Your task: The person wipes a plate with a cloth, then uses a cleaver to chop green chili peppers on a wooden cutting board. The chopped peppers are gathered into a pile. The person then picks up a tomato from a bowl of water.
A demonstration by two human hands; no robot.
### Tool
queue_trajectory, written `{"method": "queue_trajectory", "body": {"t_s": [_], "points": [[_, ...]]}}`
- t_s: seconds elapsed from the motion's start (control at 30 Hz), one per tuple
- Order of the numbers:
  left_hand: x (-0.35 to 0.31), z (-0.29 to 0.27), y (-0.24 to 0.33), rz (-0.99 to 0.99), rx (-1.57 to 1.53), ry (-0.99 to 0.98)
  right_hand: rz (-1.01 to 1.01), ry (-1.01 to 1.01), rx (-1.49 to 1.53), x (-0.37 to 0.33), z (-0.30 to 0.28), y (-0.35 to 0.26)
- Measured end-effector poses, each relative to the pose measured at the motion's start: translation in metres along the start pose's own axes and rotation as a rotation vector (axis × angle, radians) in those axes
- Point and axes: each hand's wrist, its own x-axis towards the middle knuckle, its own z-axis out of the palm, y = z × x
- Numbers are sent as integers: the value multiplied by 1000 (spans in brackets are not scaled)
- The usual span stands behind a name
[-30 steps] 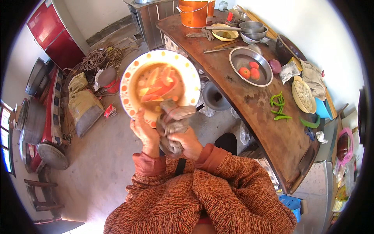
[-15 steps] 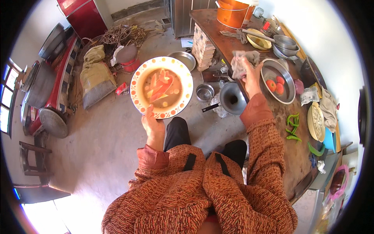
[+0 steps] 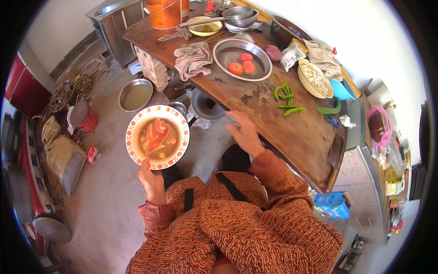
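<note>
My left hand (image 3: 152,180) is closed on the near rim of a white enamel basin (image 3: 134,140) with orange dots round its edge. It hangs over the floor, and a red and yellow pattern shows on its brownish inside. My right hand (image 3: 247,137) is by the front edge of the wooden table (image 3: 269,121), fingers apart and holding nothing. A crumpled greyish-pink cloth (image 3: 193,59) lies on the table beside a steel basin (image 3: 222,54) with red tomatoes (image 3: 235,69) in it. Several green peppers (image 3: 288,94) lie to its right.
Below the table are a black-handled pan (image 3: 205,106) and, on the floor, a wide metal basin (image 3: 136,94). An orange bucket (image 3: 163,14) and a yellow bowl (image 3: 204,28) stand at the table's far end. Sacks (image 3: 64,150) and a pile of twigs (image 3: 75,86) are at the left.
My right hand has let go of the cloth, now left on the table, and drawn back toward me. My view has turned right. The left hand still holds the enamel basin.
</note>
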Motion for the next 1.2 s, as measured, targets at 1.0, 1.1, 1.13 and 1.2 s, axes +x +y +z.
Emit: {"method": "queue_trajectory", "body": {"t_s": [1.0,1.1,1.13,1.2], "points": [[-51,90,-57,-512,296,-562,382,565,296,-112,-84,53],[-57,103,-60,-514,335,-595,707,426,766,-100,-104,18],[-60,109,-62,-527,316,-629,721,287,822,-104,-108,14],[-65,125,-67,-570,331,-686,711,147,955,-107,-108,4]]}}
